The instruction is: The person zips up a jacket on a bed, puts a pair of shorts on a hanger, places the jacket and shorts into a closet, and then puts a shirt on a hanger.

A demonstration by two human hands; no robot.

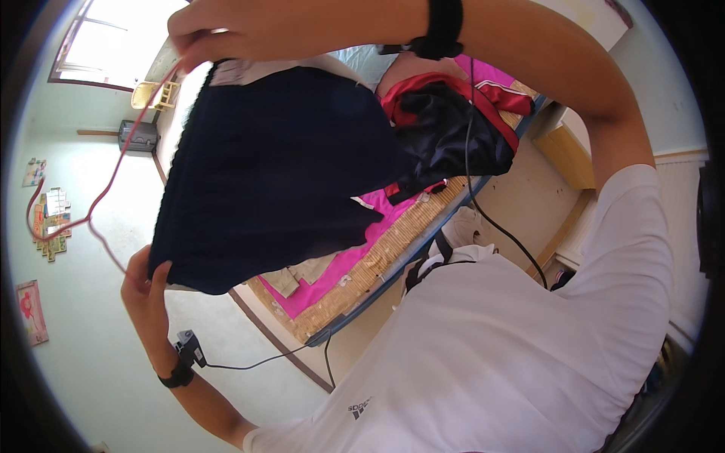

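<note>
A pair of navy shorts (257, 166) is stretched out in the air, its gathered waistband edge running down the left side. My right hand (208, 34), at the top, pinches one end of the waistband, where a pale lining shows. At the lower left, my left hand (147, 283) grips the other end between thumb and fingers. A thin red cord (113, 177) dangles loosely beside the waistband, running from one hand toward the other. Behind the shorts, a black and red garment (445, 128) lies crumpled on the bed.
The bed has a woven straw mat (377, 260) and a pink cloth (298, 302), with a beige garment (283, 281) on it. Black cables (502, 230) hang from the wrist straps. A dark suitcase (138, 136) and a yellow chair (155, 96) stand beyond, near the window.
</note>
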